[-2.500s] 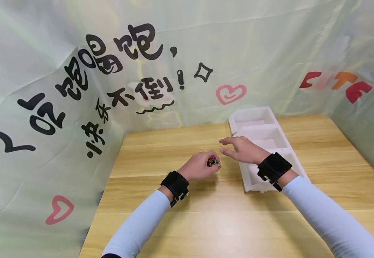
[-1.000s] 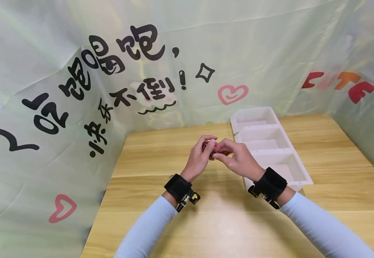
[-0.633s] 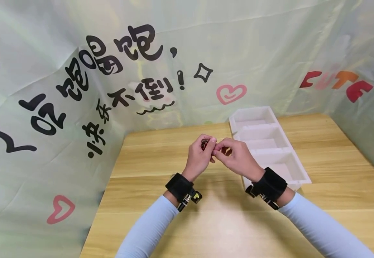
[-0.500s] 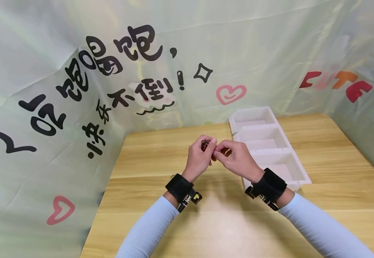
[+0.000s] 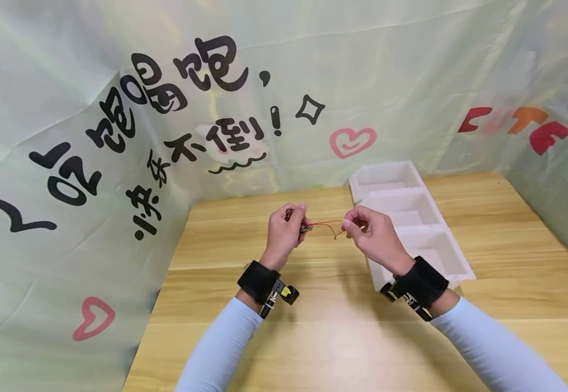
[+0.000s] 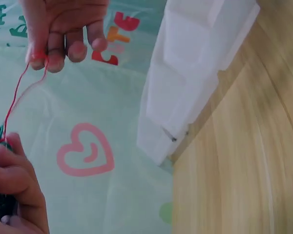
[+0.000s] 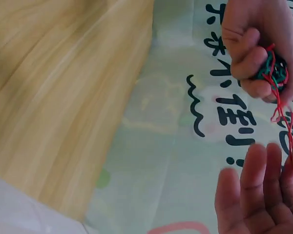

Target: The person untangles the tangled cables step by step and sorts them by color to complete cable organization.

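Note:
In the head view my left hand (image 5: 282, 233) grips a tangled bundle of thin red, green and black strings (image 7: 274, 73), mostly hidden inside the curled fingers. To its right, my right hand (image 5: 376, 235) pinches the end of a red strand (image 6: 12, 105) between thumb and index finger. That strand stretches across the gap between both hands as a narrow loop. The other right-hand fingers are loosely bent. Both hands are raised over the wooden table (image 5: 323, 332), the right one overlapping the left edge of a white divided tray (image 5: 439, 219) in this view.
The three-compartment tray stands toward the back right of the table. A pale fabric backdrop (image 5: 274, 54) with dark lettering and hearts rises behind the table and along both sides. Each wrist wears a black strap (image 5: 258, 282) with a small camera.
The left hand took the bundle from low over the table up to the right hand, and both worked on it together. Since then the hands have parted sideways, drawing out the red strand.

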A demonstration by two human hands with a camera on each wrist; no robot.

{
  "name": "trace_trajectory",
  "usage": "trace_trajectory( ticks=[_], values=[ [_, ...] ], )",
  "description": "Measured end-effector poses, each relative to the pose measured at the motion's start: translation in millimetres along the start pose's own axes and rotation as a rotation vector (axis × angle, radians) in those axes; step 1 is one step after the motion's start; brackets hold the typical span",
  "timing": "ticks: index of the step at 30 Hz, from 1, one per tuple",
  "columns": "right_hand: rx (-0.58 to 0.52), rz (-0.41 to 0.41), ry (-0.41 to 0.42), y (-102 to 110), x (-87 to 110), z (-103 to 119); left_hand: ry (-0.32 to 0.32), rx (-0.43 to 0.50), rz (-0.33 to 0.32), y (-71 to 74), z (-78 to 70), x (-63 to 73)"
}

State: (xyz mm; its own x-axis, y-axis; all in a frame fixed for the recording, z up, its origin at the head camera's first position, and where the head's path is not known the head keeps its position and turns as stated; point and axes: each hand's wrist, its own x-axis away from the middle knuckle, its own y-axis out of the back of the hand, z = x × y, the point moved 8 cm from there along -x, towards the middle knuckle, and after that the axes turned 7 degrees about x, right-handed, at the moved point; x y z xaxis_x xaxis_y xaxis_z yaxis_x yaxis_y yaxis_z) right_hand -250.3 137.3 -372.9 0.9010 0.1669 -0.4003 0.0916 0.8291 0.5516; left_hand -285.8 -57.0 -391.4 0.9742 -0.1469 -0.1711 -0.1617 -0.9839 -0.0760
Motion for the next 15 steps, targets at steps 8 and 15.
trace_trajectory(
  ticks=[8, 15],
  values=[
    [0.172, 0.038, 0.362, -17.9, 6.9, 46.3, -0.056, -0.039, 0.052, -12.5, -5.1, 4.1],
    [0.396, -0.033, 0.51, -19.2, 12.8, 46.4, -0.038, -0.101, 0.129, -20.6, -5.4, 9.9]
  ],
)
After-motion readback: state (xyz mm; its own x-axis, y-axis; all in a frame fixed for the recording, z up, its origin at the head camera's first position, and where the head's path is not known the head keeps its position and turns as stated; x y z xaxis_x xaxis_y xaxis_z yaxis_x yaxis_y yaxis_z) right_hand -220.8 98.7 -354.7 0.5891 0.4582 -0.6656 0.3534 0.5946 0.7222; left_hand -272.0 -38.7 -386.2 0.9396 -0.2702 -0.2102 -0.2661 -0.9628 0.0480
